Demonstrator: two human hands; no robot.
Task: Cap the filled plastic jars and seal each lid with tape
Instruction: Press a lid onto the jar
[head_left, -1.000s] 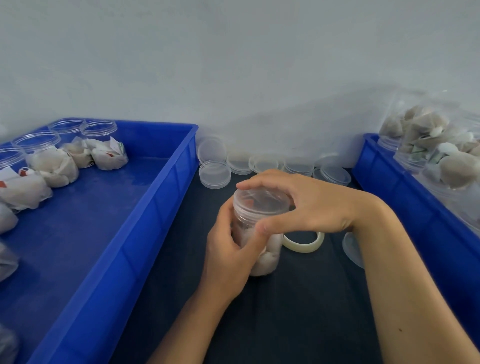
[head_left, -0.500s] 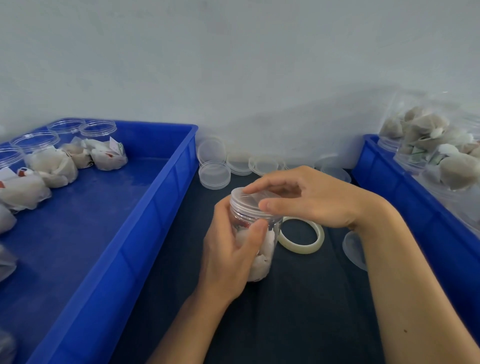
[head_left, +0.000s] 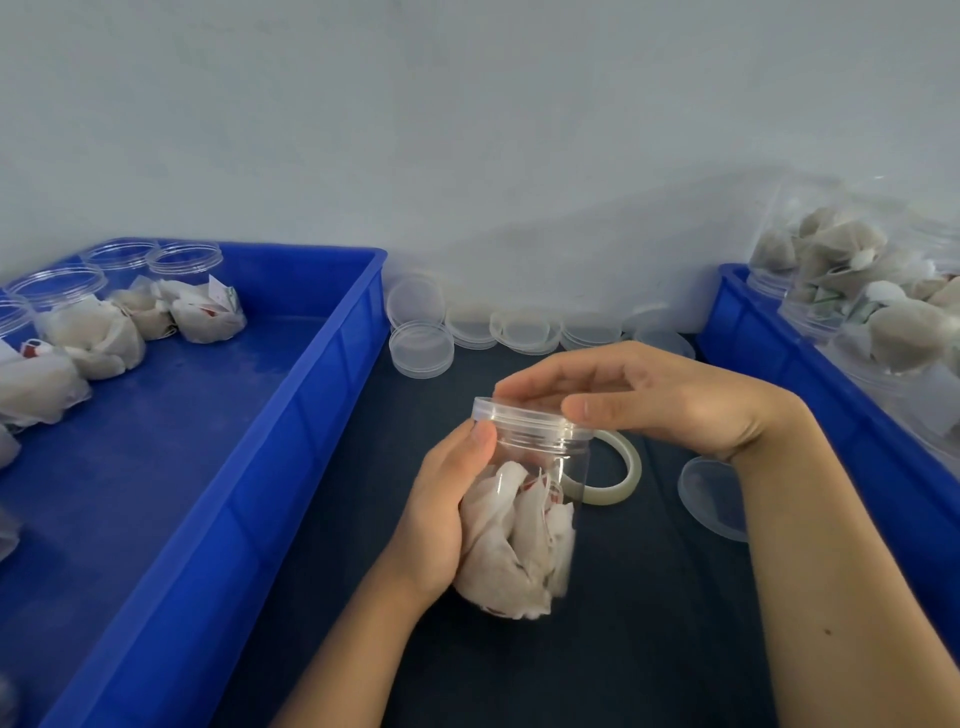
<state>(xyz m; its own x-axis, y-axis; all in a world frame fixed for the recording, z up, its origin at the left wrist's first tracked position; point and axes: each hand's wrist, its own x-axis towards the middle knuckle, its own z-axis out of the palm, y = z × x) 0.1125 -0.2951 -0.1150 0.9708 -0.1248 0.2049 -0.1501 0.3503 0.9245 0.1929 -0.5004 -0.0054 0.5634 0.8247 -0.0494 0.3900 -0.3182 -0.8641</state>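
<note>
A clear plastic jar (head_left: 524, 525) filled with white tea bags is tilted toward me over the dark mat. My left hand (head_left: 441, 514) grips its body from the left. A clear lid (head_left: 524, 418) sits on the jar's mouth, and my right hand (head_left: 649, 400) holds that lid from above, thumb on its near rim and fingers curled over the far side. A roll of clear tape (head_left: 618, 480) lies flat on the mat just behind the jar.
A blue tray (head_left: 291, 415) on the left holds several open filled jars (head_left: 83, 332). Another blue tray (head_left: 769, 348) on the right holds more filled jars (head_left: 883, 312). Loose clear lids (head_left: 421, 348) line the wall, and one lid (head_left: 711, 499) lies under my right wrist.
The jar has come closer and tilted toward me. My right hand has turned on the lid, its thumb now on the near rim.
</note>
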